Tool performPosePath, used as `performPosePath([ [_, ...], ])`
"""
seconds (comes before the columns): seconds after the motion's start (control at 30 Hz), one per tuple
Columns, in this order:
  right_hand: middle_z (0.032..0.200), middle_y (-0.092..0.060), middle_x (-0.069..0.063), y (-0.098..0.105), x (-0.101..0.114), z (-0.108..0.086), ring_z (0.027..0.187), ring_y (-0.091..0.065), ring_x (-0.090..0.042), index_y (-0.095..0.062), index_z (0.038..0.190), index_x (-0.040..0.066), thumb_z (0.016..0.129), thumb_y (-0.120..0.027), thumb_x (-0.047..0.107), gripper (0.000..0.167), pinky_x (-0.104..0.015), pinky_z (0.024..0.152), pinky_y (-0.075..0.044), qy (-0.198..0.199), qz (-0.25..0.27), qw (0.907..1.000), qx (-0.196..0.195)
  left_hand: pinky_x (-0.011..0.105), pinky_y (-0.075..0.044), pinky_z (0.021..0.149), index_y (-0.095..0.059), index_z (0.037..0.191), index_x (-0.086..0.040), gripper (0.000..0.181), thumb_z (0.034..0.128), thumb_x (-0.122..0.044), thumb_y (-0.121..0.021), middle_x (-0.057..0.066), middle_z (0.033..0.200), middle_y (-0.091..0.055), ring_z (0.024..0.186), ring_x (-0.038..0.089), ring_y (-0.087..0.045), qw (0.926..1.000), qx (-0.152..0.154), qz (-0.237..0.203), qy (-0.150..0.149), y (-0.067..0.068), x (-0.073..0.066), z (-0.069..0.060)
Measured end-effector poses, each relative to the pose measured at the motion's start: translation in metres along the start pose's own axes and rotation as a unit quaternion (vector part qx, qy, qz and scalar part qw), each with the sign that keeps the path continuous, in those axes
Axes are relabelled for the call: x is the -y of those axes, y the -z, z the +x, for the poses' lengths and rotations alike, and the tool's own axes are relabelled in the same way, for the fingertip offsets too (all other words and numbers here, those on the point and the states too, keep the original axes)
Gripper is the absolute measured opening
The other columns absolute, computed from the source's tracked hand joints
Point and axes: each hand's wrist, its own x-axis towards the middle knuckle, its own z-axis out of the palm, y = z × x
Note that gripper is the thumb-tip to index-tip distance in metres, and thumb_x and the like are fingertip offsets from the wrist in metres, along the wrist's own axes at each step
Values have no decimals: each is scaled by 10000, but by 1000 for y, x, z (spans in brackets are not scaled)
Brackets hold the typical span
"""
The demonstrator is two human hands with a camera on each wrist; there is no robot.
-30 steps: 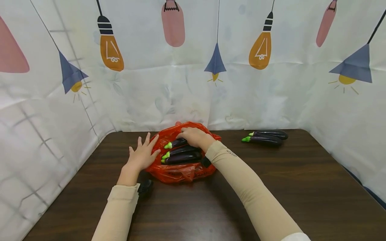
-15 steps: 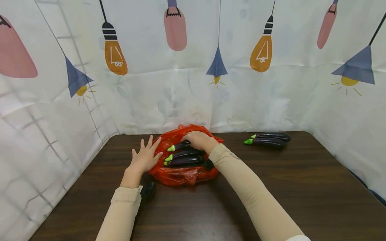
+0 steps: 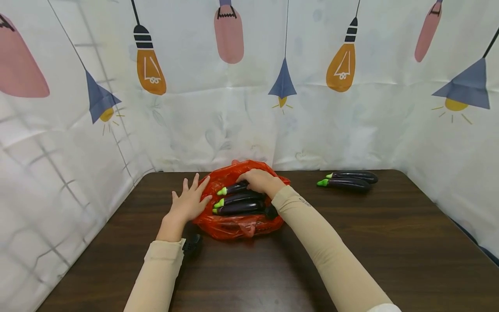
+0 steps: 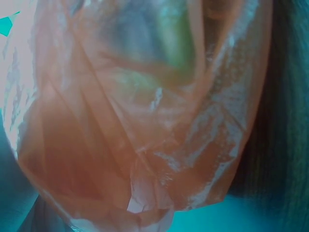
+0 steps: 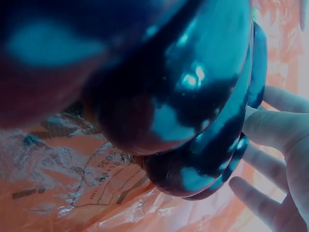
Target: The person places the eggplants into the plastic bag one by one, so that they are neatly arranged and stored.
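An open red plastic bag (image 3: pixel 230 229) lies on the dark wooden table (image 3: pixel 241 277), with several purple eggplants (image 3: pixel 239 208) inside, their green stem ends to the left. My left hand (image 3: pixel 187 203) rests with spread fingers at the bag's left rim. Reaching into the bag, my right hand (image 3: pixel 259 180) holds the rearmost eggplant (image 3: pixel 235 188) near its right end. In the right wrist view, the thumb and fingers of that hand (image 5: pixel 285 154) lie around an eggplant, behind nearer glossy eggplants (image 5: pixel 178 96). Only the thin bag (image 4: pixel 120 145) with blurred eggplants behind it fills the left wrist view.
Two more eggplants (image 3: pixel 347 184) lie side by side at the table's back right. A white patterned curtain (image 3: pixel 249 125) hangs behind the table and along both sides. Dark wrist cameras (image 3: pixel 192 243) sit under the wrists.
The head view has shifted slightly. Both hands stay at the bag in nearly the same places, and the eggplants have not visibly moved.
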Motion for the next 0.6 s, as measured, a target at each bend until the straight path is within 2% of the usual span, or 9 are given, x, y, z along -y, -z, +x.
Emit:
performPosePath([
  [0.6, 1383, -644, -42, 0, 2, 2, 1315, -562, -233, -673, 1376, 160, 1003, -656, 47, 391, -378, 1117, -425, -104, -55, 9997, 222, 833, -10, 1067, -179, 1660, -154, 713, 1065, -346, -521, 238, 1691, -21, 1496, 569, 16, 10000, -1, -40, 6, 0, 0, 0],
])
